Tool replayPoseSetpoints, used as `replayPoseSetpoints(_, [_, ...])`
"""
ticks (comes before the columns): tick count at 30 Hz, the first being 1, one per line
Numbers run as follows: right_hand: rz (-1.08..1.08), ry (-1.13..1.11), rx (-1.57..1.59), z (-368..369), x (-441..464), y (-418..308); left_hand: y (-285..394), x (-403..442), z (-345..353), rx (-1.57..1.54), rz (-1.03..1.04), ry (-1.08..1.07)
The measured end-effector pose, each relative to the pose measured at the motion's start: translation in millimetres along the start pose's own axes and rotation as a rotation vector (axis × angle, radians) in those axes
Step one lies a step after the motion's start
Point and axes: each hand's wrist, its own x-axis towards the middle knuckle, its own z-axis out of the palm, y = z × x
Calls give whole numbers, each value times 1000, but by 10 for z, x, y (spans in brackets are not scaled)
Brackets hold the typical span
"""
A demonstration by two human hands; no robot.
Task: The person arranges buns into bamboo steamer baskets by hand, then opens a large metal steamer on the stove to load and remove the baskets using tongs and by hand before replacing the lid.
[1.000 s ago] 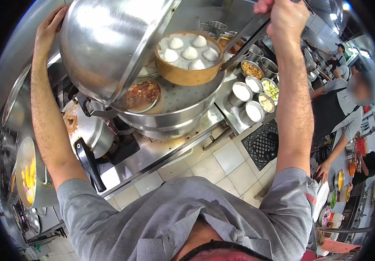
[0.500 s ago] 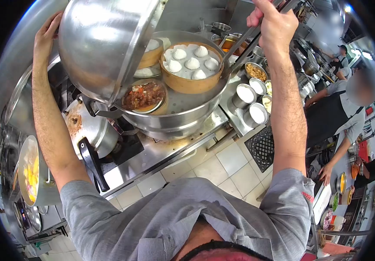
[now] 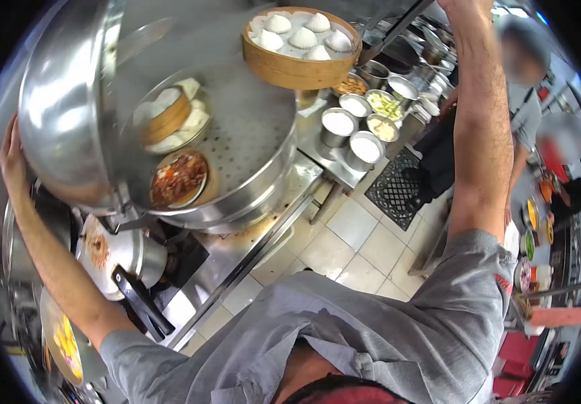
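Note:
My left hand (image 3: 13, 151) is at the rim of a domed steel lid (image 3: 68, 101), its fingers partly hidden behind the tilted lid. At the top edge my right hand (image 3: 467, 5) is closed round metal tongs (image 3: 398, 27), only partly in view. The tongs' far end meets a bamboo steamer (image 3: 304, 71) of white pleated buns, held up beyond the right rim of the large steamer pot (image 3: 236, 215). Inside the pot sit a bowl of reddish-brown food (image 3: 179, 180) and a plate with a smaller bamboo basket (image 3: 169, 121). Steam blurs the pot's back.
Steel cups of white contents (image 3: 339, 123) and chopped food stand right of the pot. A pressure cooker (image 3: 125, 252) is at the near left, beside a pot of yellow food (image 3: 68, 347). Two people (image 3: 526, 121) stand at the right, a floor mat (image 3: 398, 188) near them.
The bamboo steamer has risen out of the pot and moved right with the tongs. The lid has shifted left with my left hand, exposing more of the pot. The view has turned.

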Motion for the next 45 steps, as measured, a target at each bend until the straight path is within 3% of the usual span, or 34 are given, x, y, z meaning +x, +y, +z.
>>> replayPoseSetpoints(3, [-23, 39, -151, -270, -120, 89, -180, 116, -106, -2, -10, -53])
replayPoseSetpoints(5, [-183, 298, -322, -478, -137, 346, -144, 123, -83, -37, 13, -89])
replayPoseSetpoints(7, [37, 62, -425, -665, -325, 198, -160, 103, -76, -15, 7, -47])
replayPoseSetpoints(9, [42, 33, -363, -895, -520, 452, -268, 167, -153, 2, -30, -81])
replayPoseSetpoints(10, [54, 60, -397, -980, -640, 591, -289, 141, -120, -143, -101, -49])
replayPoseSetpoints(12, [69, 132, -531, -1170, -868, 882, -272, 98, -123, -151, -123, -50])
replayPoseSetpoints(15, [139, 240, -477, -1414, -1180, 1270, -406, 142, -233, -240, -230, -76])
replayPoseSetpoints(18, [154, 316, -610, -1592, -1386, 1520, -588, 180, -274, 13, 89, -120])
replayPoseSetpoints(25, [231, 391, -510, -1698, -1658, 1684, -614, 270, -254, -101, -53, -101])
replayPoseSetpoints(27, [225, 428, -517, -1803, -1687, 1803, -468, 181, -240, 64, 75, -70])
replayPoseSetpoints(28, [124, 329, -656, -1960, -1719, 1939, -243, 95, -155, 239, 195, -47])
replayPoseSetpoints(29, [251, 346, -452, -1851, -1700, 1775, 87, -114, 28, -4, -45, 8])
replayPoseSetpoints(30, [251, 384, -488, -1804, -1670, 1750, 50, -89, 7, -40, -66, 13])
replayPoseSetpoints(32, [194, 303, -523, -1727, -1522, 1648, 230, -169, 105, -111, -57, 48])
replayPoseSetpoints(33, [132, 309, -417, -1620, -1399, 1565, 206, -140, 75, 11, 24, 69])
replayPoseSetpoints(34, [72, 231, -414, -1487, -1236, 1398, 328, -200, 147, -27, -37, 101])
replayPoseSetpoints(35, [113, 264, -450, -1253, -1079, 1151, 279, -158, 115, 19, -11, 75])
replayPoseSetpoints(36, [29, 232, -308, -1148, -893, 1065, 246, -131, 102, -36, -29, 67])
replayPoseSetpoints(40, [69, 105, 226, -357, -350, 568, 248, -148, 154, -111, -34, 62])
replayPoseSetpoints(41, [127, 156, 270, -45, -301, 446, 233, -146, 146, -103, -33, 68])
replayPoseSetpoints(42, [178, 426, 177, 608, -484, -17, 217, -136, 140, -104, -26, 52])
replayPoseSetpoints(43, [136, 136, 323, 651, -394, 201, 205, -125, 138, -107, -18, 35])
replayPoseSetpoints(44, [280, 139, 270, 899, -412, 114, 199, -122, 140, -94, 14, 22])
replayPoseSetpoints(45, [253, 22, 415, 1068, -413, 295, 206, -128, 139, -90, 18, 25])
